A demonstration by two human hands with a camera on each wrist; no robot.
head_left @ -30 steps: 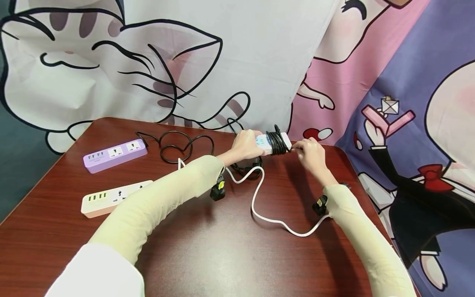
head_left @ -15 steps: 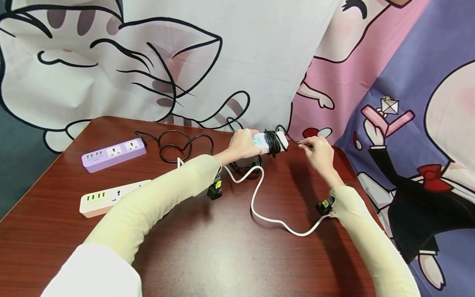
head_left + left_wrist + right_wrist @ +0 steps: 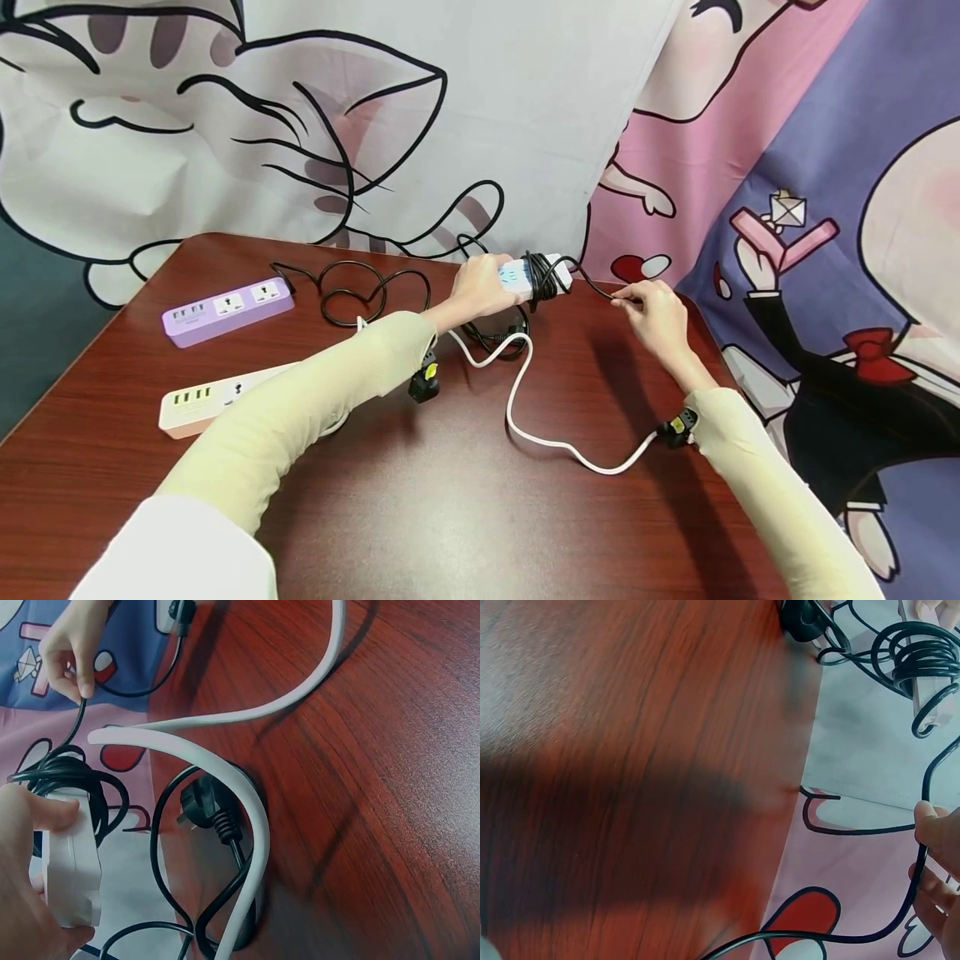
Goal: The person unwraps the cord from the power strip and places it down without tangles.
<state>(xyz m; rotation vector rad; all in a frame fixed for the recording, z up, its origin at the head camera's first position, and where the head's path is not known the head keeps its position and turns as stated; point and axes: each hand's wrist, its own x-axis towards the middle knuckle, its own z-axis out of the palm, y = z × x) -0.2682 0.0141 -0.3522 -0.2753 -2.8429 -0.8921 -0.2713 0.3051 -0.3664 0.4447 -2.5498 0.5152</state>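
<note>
My left hand (image 3: 480, 287) grips a white power strip (image 3: 542, 276) above the table's far edge, with black cord (image 3: 542, 277) wound round it in several loops. In the left wrist view the strip (image 3: 69, 859) lies in my palm (image 3: 22, 885). My right hand (image 3: 656, 315) pinches the loose end of that black cord (image 3: 596, 289) and holds it out to the right of the strip. The right wrist view shows the cord (image 3: 922, 840) passing between my fingers (image 3: 939, 847). A black plug (image 3: 202, 806) lies on the table under the strip.
A purple power strip (image 3: 227, 310) with a looped black cord (image 3: 360, 292) and a cream and pink power strip (image 3: 217, 397) lie at the left of the red-brown table (image 3: 450, 500). A white cord (image 3: 525, 408) snakes across the middle. Cartoon cloth hangs behind.
My right hand has drawn the black cord's end away to the right of the strip, opening a stretch of free cord. The left hand has shifted the strip slightly left.
</note>
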